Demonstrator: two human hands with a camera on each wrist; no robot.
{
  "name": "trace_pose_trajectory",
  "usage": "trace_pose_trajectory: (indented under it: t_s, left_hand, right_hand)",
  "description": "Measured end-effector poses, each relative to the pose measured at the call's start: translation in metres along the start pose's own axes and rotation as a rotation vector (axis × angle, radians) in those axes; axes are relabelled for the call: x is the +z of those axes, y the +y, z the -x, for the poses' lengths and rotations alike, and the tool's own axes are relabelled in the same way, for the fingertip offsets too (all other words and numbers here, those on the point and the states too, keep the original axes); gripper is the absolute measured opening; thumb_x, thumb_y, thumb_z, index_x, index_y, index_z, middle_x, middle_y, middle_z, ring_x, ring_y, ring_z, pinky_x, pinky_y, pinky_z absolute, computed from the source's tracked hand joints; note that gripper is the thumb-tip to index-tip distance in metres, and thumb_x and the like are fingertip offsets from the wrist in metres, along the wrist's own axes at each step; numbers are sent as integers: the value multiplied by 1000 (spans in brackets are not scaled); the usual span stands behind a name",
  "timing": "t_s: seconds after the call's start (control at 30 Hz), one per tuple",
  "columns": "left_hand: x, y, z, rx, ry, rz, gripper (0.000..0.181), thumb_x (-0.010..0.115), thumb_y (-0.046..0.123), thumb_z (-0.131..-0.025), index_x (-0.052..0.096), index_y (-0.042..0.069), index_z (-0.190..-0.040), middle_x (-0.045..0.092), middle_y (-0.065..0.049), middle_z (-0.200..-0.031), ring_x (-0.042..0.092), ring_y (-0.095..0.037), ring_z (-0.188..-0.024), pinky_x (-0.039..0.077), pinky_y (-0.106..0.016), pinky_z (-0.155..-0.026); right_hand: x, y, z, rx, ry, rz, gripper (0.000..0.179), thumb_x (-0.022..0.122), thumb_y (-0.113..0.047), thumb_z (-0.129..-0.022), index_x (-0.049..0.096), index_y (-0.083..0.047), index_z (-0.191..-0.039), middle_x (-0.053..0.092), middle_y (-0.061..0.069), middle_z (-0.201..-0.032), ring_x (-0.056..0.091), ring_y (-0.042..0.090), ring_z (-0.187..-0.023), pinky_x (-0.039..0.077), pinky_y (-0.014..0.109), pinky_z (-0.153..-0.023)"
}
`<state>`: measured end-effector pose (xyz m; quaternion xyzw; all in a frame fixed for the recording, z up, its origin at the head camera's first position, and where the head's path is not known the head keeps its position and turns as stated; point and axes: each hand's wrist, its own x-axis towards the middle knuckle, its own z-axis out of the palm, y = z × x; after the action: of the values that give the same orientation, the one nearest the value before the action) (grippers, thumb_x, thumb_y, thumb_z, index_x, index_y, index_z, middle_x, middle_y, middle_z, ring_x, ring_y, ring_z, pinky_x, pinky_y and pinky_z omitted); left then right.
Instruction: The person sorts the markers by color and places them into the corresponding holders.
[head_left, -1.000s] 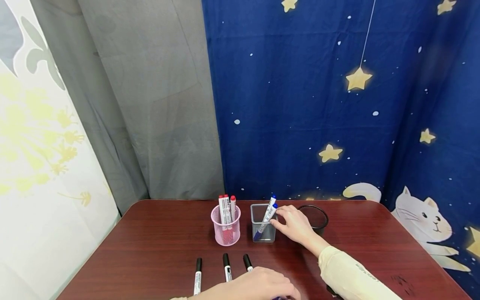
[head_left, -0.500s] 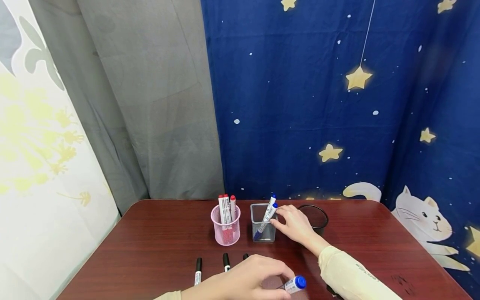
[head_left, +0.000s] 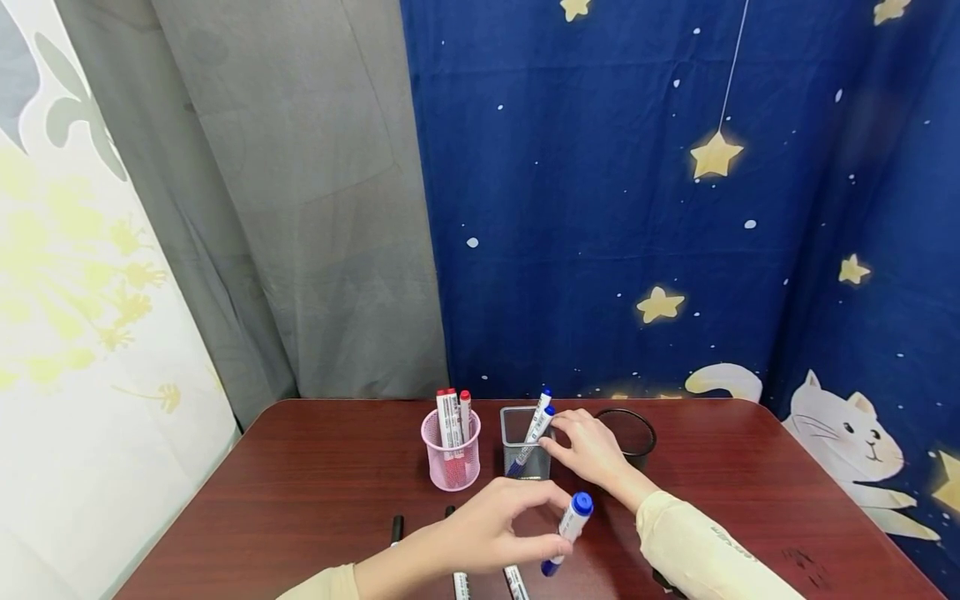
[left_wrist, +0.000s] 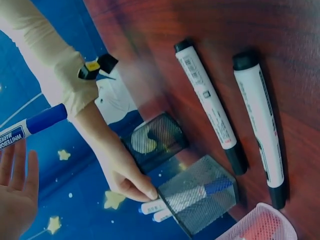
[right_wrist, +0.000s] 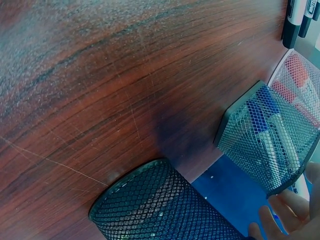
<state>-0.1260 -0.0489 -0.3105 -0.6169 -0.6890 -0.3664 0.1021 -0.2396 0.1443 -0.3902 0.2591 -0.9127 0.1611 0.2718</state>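
Note:
My left hand (head_left: 498, 527) pinches a blue whiteboard marker (head_left: 573, 522) between thumb and fingers, tilted and raised off the table, blue end cap upward. In the left wrist view the marker (left_wrist: 30, 125) shows its printed label. My right hand (head_left: 588, 450) holds the rim of a grey square mesh pen holder (head_left: 542, 468) from its right side, thumb nearer me. Two blue markers (head_left: 536, 429) lean inside that holder. Black-capped markers (left_wrist: 207, 100) lie on the table below my left hand, which partly hides them in the head view.
Left of the grey holder stands a pink round mesh pen holder (head_left: 472, 471) with several red markers (head_left: 447, 417). A black round mesh pen holder (right_wrist: 150, 210) stands to the right, behind my right hand. Curtains (head_left: 562, 192) hang behind the brown table (head_left: 300, 483).
My left hand has risen from the near edge toward the holders, bringing the blue marker up and turning it more upright. The right hand stays at the grey holder.

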Motion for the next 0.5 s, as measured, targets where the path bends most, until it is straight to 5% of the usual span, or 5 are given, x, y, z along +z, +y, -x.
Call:
trace_pose_trajectory:
  t_s: [0.1,0.33,0.5]
  left_hand:
    - [-6,0,-3,-12,25,-26,23,65,8,-79,56,8,-100,63,2,-86,52,7,-87,42,-16,-76]
    - [-28,17,-15,-136,67,97,16,62,0,-79,56,3,-94,63,-5,-82,56,-1,-81,46,-23,-70]
    - [-37,11,-19,-174,113,118,17,61,-3,-79,56,-1,-95,63,-9,-81,58,-6,-76,47,-25,-68]
  right_hand:
    - [0,-1,0,7,-9,-2,34,66,-36,-76,67,-7,-94,61,4,-94,53,20,-88,45,37,-72]
    - [-1,-1,0,36,-33,-26,33,67,-32,-76,66,-5,-96,61,6,-98,53,22,-91,44,39,-74]
    - [1,2,-1,7,-15,-33,28,70,-25,-71,67,-7,-92,61,3,-94,53,20,-87,45,37,-73]
